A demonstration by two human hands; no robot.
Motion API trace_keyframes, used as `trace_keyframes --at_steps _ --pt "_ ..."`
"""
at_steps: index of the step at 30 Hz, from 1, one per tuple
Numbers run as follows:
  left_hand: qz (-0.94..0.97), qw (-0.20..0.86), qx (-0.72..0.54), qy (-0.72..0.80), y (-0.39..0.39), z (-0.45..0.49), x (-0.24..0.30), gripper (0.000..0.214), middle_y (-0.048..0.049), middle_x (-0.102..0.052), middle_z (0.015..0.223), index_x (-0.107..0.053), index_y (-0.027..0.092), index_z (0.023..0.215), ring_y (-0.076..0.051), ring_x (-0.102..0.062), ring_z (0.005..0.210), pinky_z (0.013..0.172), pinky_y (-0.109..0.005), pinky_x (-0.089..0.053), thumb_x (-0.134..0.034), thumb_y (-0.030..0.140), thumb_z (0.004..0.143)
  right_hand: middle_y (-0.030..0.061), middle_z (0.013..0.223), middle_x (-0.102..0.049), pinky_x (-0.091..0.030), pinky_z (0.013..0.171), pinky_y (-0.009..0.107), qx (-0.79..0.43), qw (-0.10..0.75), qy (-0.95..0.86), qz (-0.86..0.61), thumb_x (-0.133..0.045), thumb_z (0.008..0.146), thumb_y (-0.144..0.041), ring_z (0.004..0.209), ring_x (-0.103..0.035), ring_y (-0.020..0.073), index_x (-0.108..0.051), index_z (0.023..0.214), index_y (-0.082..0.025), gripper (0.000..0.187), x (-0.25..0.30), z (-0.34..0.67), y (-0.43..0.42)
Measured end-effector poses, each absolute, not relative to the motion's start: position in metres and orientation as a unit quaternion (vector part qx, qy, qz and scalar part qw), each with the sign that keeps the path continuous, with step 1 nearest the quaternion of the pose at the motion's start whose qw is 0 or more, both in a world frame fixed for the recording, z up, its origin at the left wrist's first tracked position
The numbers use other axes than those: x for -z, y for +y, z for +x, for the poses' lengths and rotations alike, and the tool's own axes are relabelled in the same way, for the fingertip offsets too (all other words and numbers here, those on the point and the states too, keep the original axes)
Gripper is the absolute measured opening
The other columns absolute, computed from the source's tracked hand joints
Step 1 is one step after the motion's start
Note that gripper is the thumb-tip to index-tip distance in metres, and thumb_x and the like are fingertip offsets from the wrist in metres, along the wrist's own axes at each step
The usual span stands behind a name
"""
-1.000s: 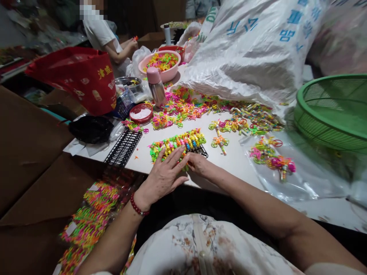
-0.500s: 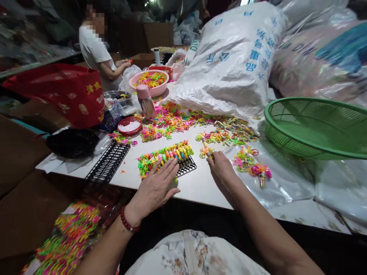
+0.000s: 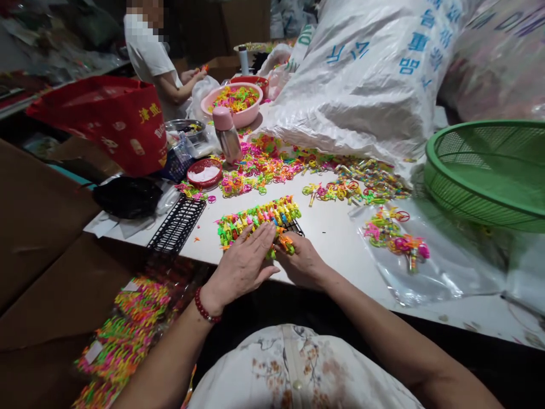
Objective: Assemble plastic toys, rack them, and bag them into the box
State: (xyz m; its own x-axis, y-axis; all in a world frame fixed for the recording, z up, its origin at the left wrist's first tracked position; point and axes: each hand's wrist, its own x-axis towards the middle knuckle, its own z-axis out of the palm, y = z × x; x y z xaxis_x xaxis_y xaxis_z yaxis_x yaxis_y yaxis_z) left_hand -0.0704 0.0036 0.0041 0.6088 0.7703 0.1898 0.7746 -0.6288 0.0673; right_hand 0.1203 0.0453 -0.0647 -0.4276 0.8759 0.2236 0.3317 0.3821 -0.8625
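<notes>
Rows of small bright plastic toys (image 3: 255,218), green, yellow and orange, stand packed in a black grid rack (image 3: 293,226). My left hand (image 3: 243,258) lies over the front of these rows with its fingers stretched out flat. At the right end of the rack, my right hand (image 3: 301,257) has its fingers closed around a small plastic toy (image 3: 286,243) in yellow, green and orange. The toy's exact shape is partly hidden by the fingers. A second black grid rack (image 3: 176,224) lies to the left on the white table (image 3: 332,227).
Loose coloured toys (image 3: 272,165) spread across the table's far side. A pink-lidded flask (image 3: 227,136), red basket (image 3: 205,173) and pink basin (image 3: 247,117) stand there. A green basket (image 3: 481,187) and large white sack (image 3: 366,85) occupy the right. A co-worker (image 3: 157,57) stands back left.
My right hand has moved left from the loose toys to the rack's right end, bringing a toy. My left hand stays flat over the rows. The view has shifted slightly.
</notes>
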Motion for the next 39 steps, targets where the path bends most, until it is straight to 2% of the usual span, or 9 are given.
trace_keyframes --at_steps 6,14,20,25,28,31,35,39 --pt "-0.898 0.000 0.105 -0.428 0.003 -0.070 -0.006 0.081 -0.0172 -0.026 0.157 -0.014 0.009 0.154 -0.026 -0.020 0.148 0.122 -0.047 -0.018 -0.052 0.045 0.092 0.0023 0.079 -0.060 -0.044 0.072 0.027 -0.379 0.342 -0.775 -0.371 -0.052 0.085 -0.023 0.074 -0.052 0.0159 -0.060 0.081 -0.019 0.010 0.075 0.114 0.056" --pt "-0.899 0.005 0.103 -0.426 0.003 -0.070 -0.005 0.080 -0.0174 -0.026 0.158 -0.018 0.008 0.153 -0.027 -0.019 0.148 0.122 -0.047 -0.018 -0.052 0.047 0.092 0.0052 0.095 -0.068 -0.047 0.081 0.031 -0.374 0.300 -0.807 -0.345 -0.051 0.082 -0.018 0.086 -0.060 0.0190 -0.063 0.093 -0.020 0.016 0.084 0.121 0.069" --pt "-0.902 0.001 0.095 -0.421 0.003 -0.071 -0.008 0.078 -0.0165 -0.026 0.158 -0.019 0.010 0.153 -0.026 -0.020 0.148 0.121 -0.046 -0.019 -0.052 0.048 0.092 0.0046 0.087 -0.065 -0.046 0.075 0.027 -0.346 0.293 -0.827 -0.333 -0.048 0.082 -0.014 0.079 -0.058 0.0170 -0.063 0.090 -0.018 0.018 0.083 0.120 0.070" --pt "-0.892 0.016 0.089 -0.442 0.010 -0.067 -0.012 0.070 -0.0151 -0.023 0.159 -0.024 0.016 0.152 -0.026 -0.023 0.147 0.118 -0.048 -0.023 -0.049 0.046 0.094 0.0053 0.092 -0.068 -0.047 0.076 0.028 -0.346 0.255 -0.847 -0.312 -0.051 0.082 -0.016 0.081 -0.060 0.0177 -0.064 0.092 -0.019 0.018 0.081 0.122 0.079" --pt "-0.900 0.017 0.088 -0.427 0.015 -0.062 -0.013 0.062 -0.0110 -0.029 0.158 -0.029 0.020 0.150 -0.026 -0.025 0.147 0.118 -0.052 -0.020 -0.045 0.046 0.096 0.0062 0.095 -0.069 -0.048 0.077 0.029 -0.339 0.267 -0.844 -0.318 -0.051 0.077 -0.013 0.084 -0.061 0.0188 -0.064 0.093 -0.018 0.021 0.086 0.124 0.084" --pt "-0.902 0.008 0.091 -0.422 0.018 -0.059 -0.012 0.060 -0.0093 -0.032 0.156 -0.031 0.019 0.150 -0.025 -0.027 0.146 0.119 -0.050 -0.020 -0.043 0.044 0.097 0.0057 0.094 -0.069 -0.047 0.073 0.028 -0.341 0.276 -0.833 -0.336 -0.052 0.074 -0.011 0.082 -0.061 0.0190 -0.064 0.092 -0.017 0.022 0.090 0.124 0.084" --pt "-0.901 -0.004 0.099 -0.423 0.017 -0.062 -0.009 0.062 -0.0097 -0.032 0.156 -0.030 0.017 0.150 -0.025 -0.026 0.146 0.121 -0.048 -0.022 -0.045 0.044 0.096 0.0045 0.090 -0.069 -0.046 0.071 0.027 -0.338 0.277 -0.831 -0.345 -0.053 0.078 -0.012 0.078 -0.061 0.0178 -0.064 0.093 -0.017 0.019 0.089 0.122 0.080" --pt "-0.901 -0.014 0.107 -0.420 0.017 -0.065 -0.009 0.059 -0.0093 -0.034 0.156 -0.035 0.018 0.147 -0.026 -0.022 0.148 0.121 -0.048 -0.022 -0.047 0.044 0.096 0.0052 0.089 -0.070 -0.047 0.075 0.027 -0.342 0.262 -0.845 -0.315 -0.053 0.083 -0.016 0.080 -0.062 0.0181 -0.066 0.088 -0.017 0.014 0.081 0.121 0.088"
